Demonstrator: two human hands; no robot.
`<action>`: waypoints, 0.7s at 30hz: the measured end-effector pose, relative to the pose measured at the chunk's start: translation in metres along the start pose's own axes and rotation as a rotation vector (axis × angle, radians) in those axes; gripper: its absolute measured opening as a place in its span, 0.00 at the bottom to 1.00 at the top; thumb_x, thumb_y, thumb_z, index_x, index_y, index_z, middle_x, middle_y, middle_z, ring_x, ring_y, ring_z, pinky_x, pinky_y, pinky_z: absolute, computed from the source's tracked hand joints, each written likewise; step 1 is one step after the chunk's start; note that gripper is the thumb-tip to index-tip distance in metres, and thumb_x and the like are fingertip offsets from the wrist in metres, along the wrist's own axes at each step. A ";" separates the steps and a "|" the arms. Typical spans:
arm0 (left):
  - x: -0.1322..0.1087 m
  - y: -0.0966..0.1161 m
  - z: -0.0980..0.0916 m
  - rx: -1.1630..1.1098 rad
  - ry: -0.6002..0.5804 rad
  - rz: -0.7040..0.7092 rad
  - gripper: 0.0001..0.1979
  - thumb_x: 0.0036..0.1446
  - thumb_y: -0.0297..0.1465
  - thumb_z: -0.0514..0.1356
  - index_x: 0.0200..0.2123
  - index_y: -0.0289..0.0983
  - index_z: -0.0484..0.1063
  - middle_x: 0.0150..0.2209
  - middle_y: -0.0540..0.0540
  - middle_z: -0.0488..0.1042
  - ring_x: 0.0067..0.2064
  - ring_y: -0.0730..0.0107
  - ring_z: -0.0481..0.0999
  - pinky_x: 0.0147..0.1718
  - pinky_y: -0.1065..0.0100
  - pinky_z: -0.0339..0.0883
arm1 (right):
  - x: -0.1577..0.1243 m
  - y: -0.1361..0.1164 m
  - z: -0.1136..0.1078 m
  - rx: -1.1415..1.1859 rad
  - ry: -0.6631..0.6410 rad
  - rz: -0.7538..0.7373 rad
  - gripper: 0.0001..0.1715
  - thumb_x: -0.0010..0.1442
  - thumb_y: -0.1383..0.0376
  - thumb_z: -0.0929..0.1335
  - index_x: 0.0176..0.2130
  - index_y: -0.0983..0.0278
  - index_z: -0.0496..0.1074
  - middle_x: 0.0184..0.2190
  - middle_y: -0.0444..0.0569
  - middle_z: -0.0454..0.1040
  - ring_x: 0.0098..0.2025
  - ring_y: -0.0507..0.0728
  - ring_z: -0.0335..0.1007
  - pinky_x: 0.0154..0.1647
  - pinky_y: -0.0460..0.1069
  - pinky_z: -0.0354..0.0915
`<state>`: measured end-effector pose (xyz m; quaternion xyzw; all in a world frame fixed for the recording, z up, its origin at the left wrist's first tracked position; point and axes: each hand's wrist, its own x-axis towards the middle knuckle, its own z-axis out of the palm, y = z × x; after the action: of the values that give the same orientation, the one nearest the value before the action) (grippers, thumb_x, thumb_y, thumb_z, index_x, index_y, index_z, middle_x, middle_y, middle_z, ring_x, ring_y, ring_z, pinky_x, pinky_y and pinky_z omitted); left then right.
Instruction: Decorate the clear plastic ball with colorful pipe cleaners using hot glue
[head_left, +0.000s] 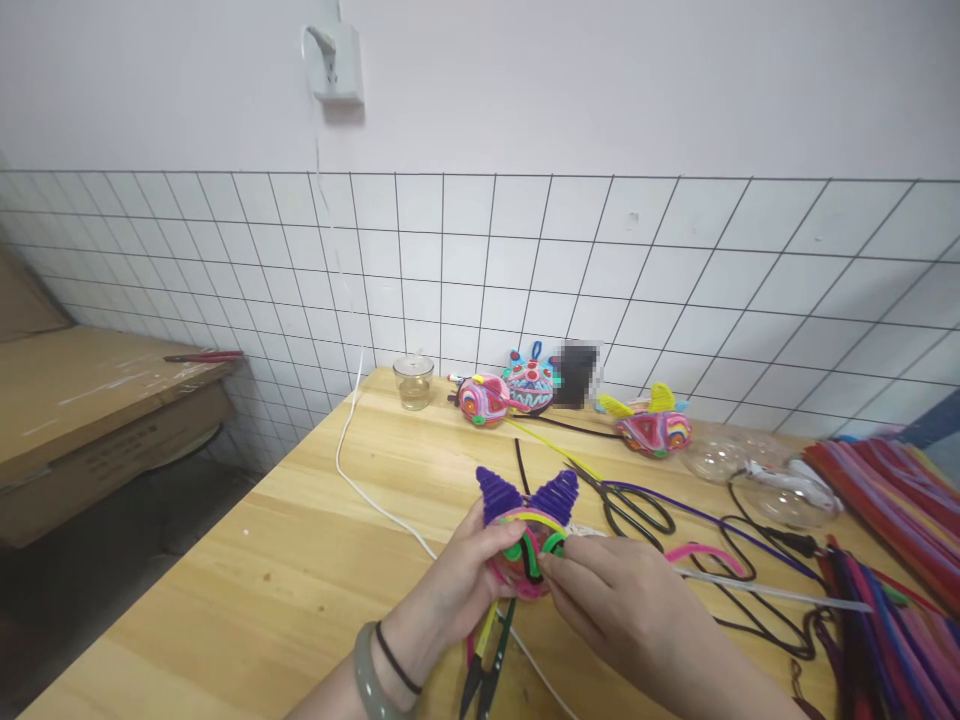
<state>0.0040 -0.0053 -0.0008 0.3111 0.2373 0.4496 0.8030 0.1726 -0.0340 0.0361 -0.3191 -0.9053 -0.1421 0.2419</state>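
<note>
My left hand (469,560) is closed around the left side of a rounded craft figure covered in pipe cleaners (534,522). Two purple pipe-cleaner ears (555,500) stand up from its top, with yellow, green, black and pink strips across the front. The fingers of my right hand (619,590) are pinched together against the figure's right front, by a green and black strip. Whether a loose piece is between those fingertips is hidden. Below the figure lies a slim yellow and green tool with dark tips (486,665). Black-handled scissors (637,508) rest just behind my right hand.
Finished-looking pipe-cleaner figures (486,402) stand along the wall, near a glass cup (413,383). Clear plastic balls (720,458), a translucent stick (787,592), dark cords and bundles of coloured pipe cleaners (892,500) crowd the right. A white cable (382,513) crosses the wooden table.
</note>
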 end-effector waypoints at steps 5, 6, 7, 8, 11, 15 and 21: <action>0.000 -0.002 0.000 0.089 0.022 0.010 0.20 0.49 0.29 0.66 0.45 0.34 0.68 0.38 0.42 0.76 0.33 0.67 0.76 0.29 0.67 0.72 | 0.002 -0.001 0.000 0.017 -0.023 0.002 0.13 0.64 0.73 0.59 0.32 0.63 0.69 0.22 0.43 0.67 0.20 0.53 0.58 0.22 0.49 0.49; 0.000 -0.003 -0.001 0.105 0.032 0.010 0.20 0.49 0.29 0.67 0.46 0.34 0.67 0.38 0.42 0.76 0.33 0.67 0.76 0.29 0.67 0.71 | 0.002 -0.001 0.000 0.014 -0.026 0.003 0.13 0.64 0.73 0.59 0.32 0.63 0.69 0.22 0.43 0.67 0.20 0.53 0.59 0.21 0.49 0.49; 0.000 -0.003 -0.001 0.121 0.041 0.010 0.21 0.48 0.30 0.67 0.46 0.34 0.67 0.39 0.41 0.76 0.34 0.67 0.77 0.29 0.67 0.71 | 0.002 -0.001 0.000 0.008 -0.024 0.001 0.13 0.64 0.73 0.59 0.31 0.63 0.69 0.22 0.43 0.67 0.20 0.53 0.59 0.21 0.49 0.49; 0.000 -0.003 -0.001 0.135 0.046 0.009 0.22 0.48 0.30 0.67 0.47 0.34 0.66 0.40 0.40 0.76 0.34 0.66 0.77 0.29 0.67 0.71 | 0.002 -0.001 0.000 0.002 -0.020 -0.001 0.14 0.64 0.73 0.59 0.31 0.63 0.69 0.22 0.43 0.67 0.20 0.53 0.58 0.21 0.49 0.49; -0.001 -0.002 0.000 0.160 0.052 0.010 0.24 0.48 0.31 0.67 0.47 0.34 0.65 0.42 0.38 0.76 0.36 0.63 0.77 0.29 0.67 0.71 | 0.002 -0.001 0.001 -0.005 -0.012 -0.002 0.14 0.63 0.73 0.59 0.30 0.63 0.68 0.22 0.43 0.67 0.20 0.53 0.58 0.21 0.49 0.50; -0.002 0.001 0.002 0.174 0.035 0.016 0.26 0.46 0.31 0.68 0.48 0.34 0.65 0.42 0.39 0.76 0.37 0.63 0.77 0.30 0.67 0.71 | 0.001 0.000 0.002 0.002 -0.025 -0.003 0.13 0.63 0.73 0.60 0.31 0.63 0.69 0.22 0.43 0.67 0.20 0.54 0.59 0.21 0.50 0.50; -0.001 0.001 0.004 0.153 0.067 0.021 0.22 0.46 0.29 0.68 0.46 0.35 0.68 0.38 0.43 0.76 0.33 0.69 0.75 0.28 0.69 0.71 | 0.003 -0.002 -0.004 0.029 -0.035 0.021 0.13 0.64 0.73 0.59 0.34 0.64 0.71 0.23 0.44 0.70 0.21 0.54 0.63 0.22 0.49 0.52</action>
<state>0.0052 -0.0073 0.0025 0.3587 0.2945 0.4486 0.7637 0.1706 -0.0356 0.0403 -0.3275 -0.9079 -0.1207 0.2321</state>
